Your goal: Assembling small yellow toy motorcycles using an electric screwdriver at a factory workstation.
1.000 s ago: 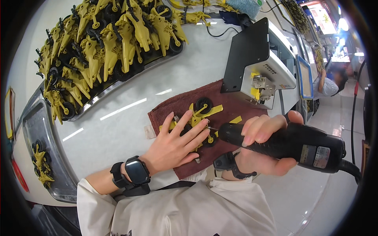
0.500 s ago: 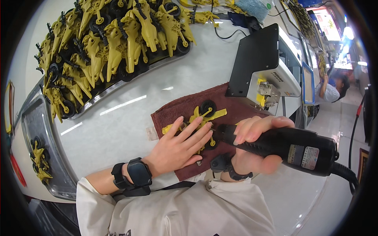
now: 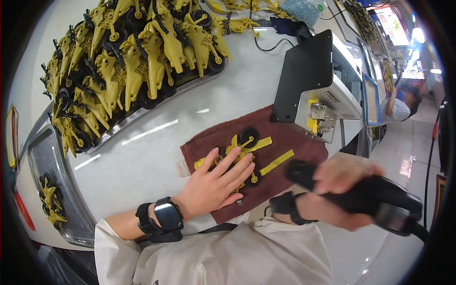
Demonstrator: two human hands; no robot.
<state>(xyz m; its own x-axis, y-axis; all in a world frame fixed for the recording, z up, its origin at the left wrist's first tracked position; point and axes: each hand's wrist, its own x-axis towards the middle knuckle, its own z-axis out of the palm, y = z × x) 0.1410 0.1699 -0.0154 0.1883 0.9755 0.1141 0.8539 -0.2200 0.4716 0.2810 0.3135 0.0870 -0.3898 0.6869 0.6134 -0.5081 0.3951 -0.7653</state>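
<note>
My left hand (image 3: 216, 183) lies with fingers spread over a yellow toy motorcycle (image 3: 248, 137) with black wheels, hiding its middle. The toy rests on its side on a dark red-brown towel (image 3: 213, 137). A yellow strip (image 3: 277, 162) lies on the cloth to its right. My right hand (image 3: 339, 183), blurred by motion, is wrapped round a black corded electric screwdriver (image 3: 384, 194). The tool lies nearly level, its nose pointing left above the towel's right edge, apart from the toy. Its tip is too blurred to make out.
A heaped tray of yellow toy motorcycles (image 3: 130, 69) stands at the far left. A metal tray (image 3: 78, 199) at left holds a few more. A black and white machine (image 3: 304, 78) with a metal front mechanism stands beyond the towel. Another person (image 3: 401, 104) sits at far right.
The screwdriver has moved right and away from the toy in my right hand, uncovering the yellow strip on the towel. My left hand stays on the toy.
</note>
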